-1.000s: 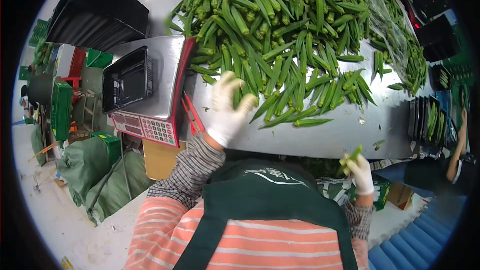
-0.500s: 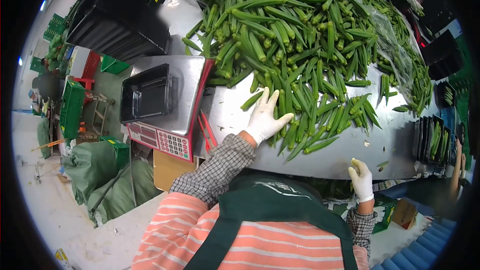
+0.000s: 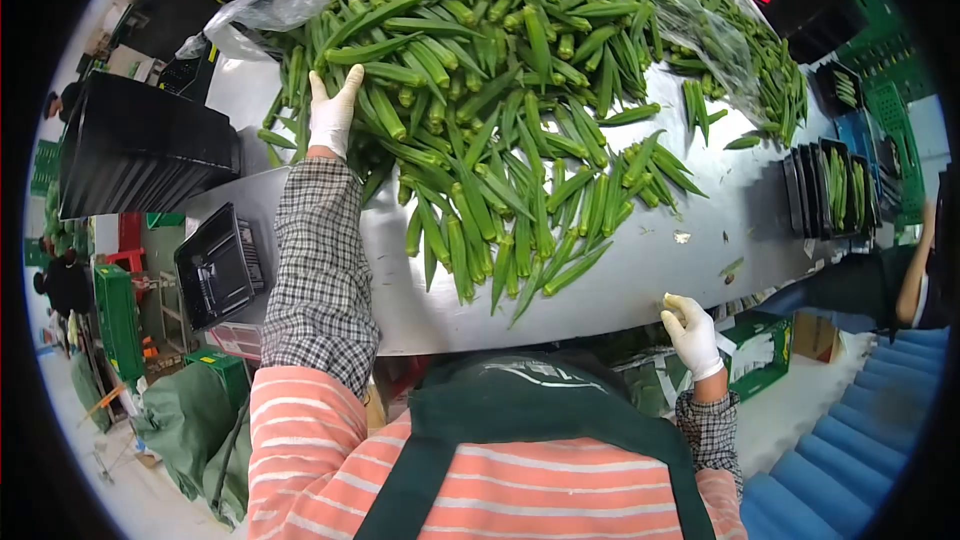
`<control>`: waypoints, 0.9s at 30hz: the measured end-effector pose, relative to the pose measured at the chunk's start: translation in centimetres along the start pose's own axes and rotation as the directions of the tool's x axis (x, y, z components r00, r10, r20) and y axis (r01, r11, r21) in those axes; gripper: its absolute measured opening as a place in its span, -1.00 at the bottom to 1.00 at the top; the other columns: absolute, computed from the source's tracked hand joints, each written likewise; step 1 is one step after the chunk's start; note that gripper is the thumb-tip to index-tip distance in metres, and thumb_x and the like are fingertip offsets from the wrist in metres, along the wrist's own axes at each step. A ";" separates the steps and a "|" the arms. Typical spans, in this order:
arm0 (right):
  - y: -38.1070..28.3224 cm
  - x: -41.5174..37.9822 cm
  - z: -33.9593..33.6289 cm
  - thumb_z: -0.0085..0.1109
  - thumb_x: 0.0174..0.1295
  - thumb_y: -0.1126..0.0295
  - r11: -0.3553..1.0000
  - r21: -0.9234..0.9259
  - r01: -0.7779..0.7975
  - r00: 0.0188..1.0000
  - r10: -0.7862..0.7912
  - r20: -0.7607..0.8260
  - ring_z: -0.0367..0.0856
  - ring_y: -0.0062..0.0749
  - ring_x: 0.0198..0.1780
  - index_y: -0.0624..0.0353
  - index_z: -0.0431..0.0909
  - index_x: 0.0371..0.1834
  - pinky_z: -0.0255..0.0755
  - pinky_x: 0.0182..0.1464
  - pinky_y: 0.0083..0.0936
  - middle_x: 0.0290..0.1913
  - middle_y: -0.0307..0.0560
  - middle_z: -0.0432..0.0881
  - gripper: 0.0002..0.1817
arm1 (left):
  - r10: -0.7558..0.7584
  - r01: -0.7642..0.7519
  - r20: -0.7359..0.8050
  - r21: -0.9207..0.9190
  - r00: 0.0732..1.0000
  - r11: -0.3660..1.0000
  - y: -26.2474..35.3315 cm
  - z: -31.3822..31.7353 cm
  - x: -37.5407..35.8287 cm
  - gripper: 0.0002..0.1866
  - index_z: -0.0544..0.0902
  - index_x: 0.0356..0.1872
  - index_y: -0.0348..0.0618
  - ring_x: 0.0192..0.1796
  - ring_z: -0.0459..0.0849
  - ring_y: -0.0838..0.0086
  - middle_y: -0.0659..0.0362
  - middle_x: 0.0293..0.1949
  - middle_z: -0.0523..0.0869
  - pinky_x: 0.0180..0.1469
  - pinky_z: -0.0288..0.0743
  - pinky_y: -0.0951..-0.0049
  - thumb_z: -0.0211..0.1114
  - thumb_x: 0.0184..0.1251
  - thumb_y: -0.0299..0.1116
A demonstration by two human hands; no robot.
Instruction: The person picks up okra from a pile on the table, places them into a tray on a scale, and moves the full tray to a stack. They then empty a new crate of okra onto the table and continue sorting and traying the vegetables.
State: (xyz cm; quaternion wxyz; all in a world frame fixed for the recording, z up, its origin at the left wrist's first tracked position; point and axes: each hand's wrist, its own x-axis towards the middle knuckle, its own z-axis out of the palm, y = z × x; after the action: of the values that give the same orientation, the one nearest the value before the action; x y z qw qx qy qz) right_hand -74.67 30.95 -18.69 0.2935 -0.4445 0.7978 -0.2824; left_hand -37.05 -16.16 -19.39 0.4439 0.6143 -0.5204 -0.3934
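A large pile of green okra (image 3: 470, 70) covers the metal table (image 3: 410, 310). My left hand (image 3: 335, 112), in a white glove, reaches to the left side of the pile, with thumb and forefinger spread apart against the okra. My right hand (image 3: 692, 332), also gloved, hangs over the front edge of the table at the right. Its fingers are curled with the fingertips close together; whether something small is between them is too small to tell. Clear plastic sheeting (image 3: 285, 5) lies along the back of the pile.
Stacked black trays (image 3: 150, 145) stand at the left, with a black tray (image 3: 218, 275) on the scale in front of them. Upright black trays (image 3: 825, 185) holding okra are at the right edge. Another person's arm (image 3: 925, 265) shows at the far right.
My left hand has moved from the front of the pile to its upper left side. The view has shifted, and some front okra lies farther from the scale. My right hand stays curled.
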 end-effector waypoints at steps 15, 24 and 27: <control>-12.7 20.9 9.6 0.20 0.11 0.31 0.793 -0.212 0.571 0.785 -0.603 -0.144 0.56 -0.11 -0.08 0.18 0.61 -0.19 0.44 -0.02 -0.26 -0.16 0.04 0.59 -0.75 | 0.250 -0.324 0.228 0.398 0.941 0.858 3.8 6.6 -10.4 -0.22 0.32 0.35 -0.07 0.42 0.08 -0.18 -0.42 0.38 -0.02 0.42 0.06 0.18 0.26 0.00 -0.12; -13.2 25.9 12.8 0.20 0.02 0.18 0.867 -0.350 0.355 0.897 -0.421 -0.132 0.54 -0.01 -0.04 0.24 0.64 -0.35 0.39 0.05 -0.22 -0.15 0.17 0.62 -0.68 | 0.235 -0.349 0.272 0.525 0.933 0.776 5.5 8.4 -15.2 -0.13 0.24 0.38 -0.08 0.30 0.28 -0.19 -0.38 0.40 -0.11 0.34 0.12 0.04 0.25 -0.09 -0.13; -12.2 23.0 9.8 0.18 0.09 0.26 0.931 -0.080 0.356 0.906 -0.365 -0.216 0.57 -0.14 -0.15 0.30 0.61 -0.30 0.41 -0.05 -0.34 -0.24 0.11 0.62 -0.72 | 0.161 -0.323 0.334 0.517 0.929 0.792 7.6 8.7 -16.2 -0.15 0.26 0.37 -0.06 0.31 0.26 -0.12 -0.29 0.44 -0.23 0.33 0.06 -0.07 0.26 -0.09 -0.11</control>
State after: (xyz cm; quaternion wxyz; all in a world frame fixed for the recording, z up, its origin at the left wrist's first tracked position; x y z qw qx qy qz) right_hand -70.98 3.59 -21.54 0.1345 -0.5546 0.7355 -0.3651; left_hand -49.90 -1.83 -14.38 0.2138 0.5851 -0.7439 -0.2420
